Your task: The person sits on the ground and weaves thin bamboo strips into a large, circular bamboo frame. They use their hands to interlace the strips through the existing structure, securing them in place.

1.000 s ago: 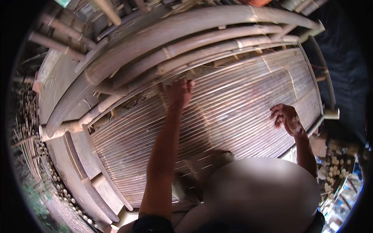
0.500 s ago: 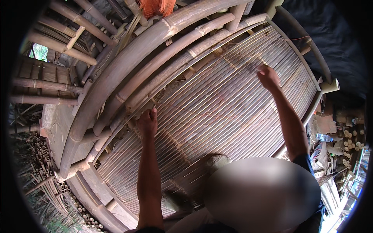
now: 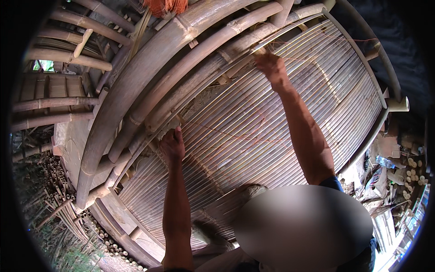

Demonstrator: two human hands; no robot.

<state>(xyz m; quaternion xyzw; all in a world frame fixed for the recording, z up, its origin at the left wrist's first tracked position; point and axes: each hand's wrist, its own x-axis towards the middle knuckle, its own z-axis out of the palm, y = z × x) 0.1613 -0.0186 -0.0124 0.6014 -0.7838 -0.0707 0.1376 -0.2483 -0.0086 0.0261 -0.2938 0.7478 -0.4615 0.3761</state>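
Observation:
A bamboo bench seat (image 3: 281, 127) of thin parallel slats lies in front of me. My left hand (image 3: 172, 146) is closed at the slats' far edge, thumb uppermost, beside a dark gap. What its fingers pinch is hidden. My right hand (image 3: 273, 70) is over the same far edge, farther right, with fingers drawn together and their tips blurred. It is close to a thin pale strip (image 3: 290, 32) along the frame; whether it grips it is unclear. Thin orange cord (image 3: 247, 137) lies loosely across the slats, and more runs near the right hand.
Thick curved bamboo poles (image 3: 131, 88) rise beyond the seat's far edge. Bundled cut bamboo (image 3: 68, 211) lies at lower left. An orange fibre bundle (image 3: 165, 6) hangs at the top. A plastic bottle (image 3: 385, 162) and cut bamboo ends (image 3: 414, 174) sit at right.
My right hand has moved left and away from me, from over the slats to their far edge. My left hand has stayed at about the same place. The view has shifted slightly.

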